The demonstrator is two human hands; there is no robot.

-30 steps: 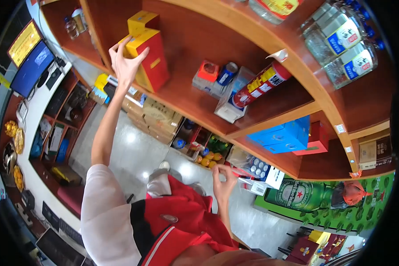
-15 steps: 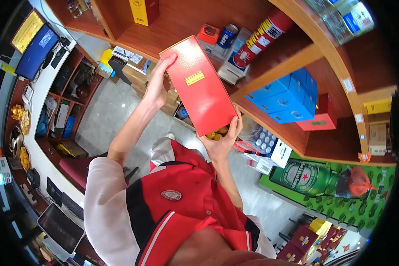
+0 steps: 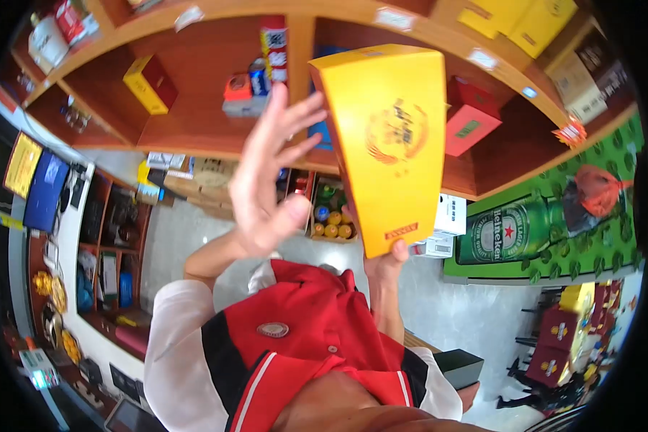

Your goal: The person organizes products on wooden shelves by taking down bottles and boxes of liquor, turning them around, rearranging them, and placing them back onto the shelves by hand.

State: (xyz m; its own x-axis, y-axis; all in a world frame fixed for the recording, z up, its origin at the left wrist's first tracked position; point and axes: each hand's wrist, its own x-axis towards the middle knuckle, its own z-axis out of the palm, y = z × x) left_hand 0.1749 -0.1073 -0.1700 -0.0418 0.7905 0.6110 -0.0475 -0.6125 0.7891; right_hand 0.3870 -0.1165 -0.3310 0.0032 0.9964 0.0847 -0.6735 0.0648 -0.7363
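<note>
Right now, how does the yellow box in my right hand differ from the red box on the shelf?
The yellow box is gripped near its lower end in your right hand; the red box rests on the shelf. The yellow box's broad face has a round emblem with dark writing, while the red box shows a small dark label. Both are straight-edged boxes.

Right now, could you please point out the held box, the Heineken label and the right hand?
Held box [image 3: 392, 147]: head view, yellow front face.
Heineken label [image 3: 509, 232]: head view, its red star.
Right hand [image 3: 384, 268]: head view, just below the thumb.
</note>
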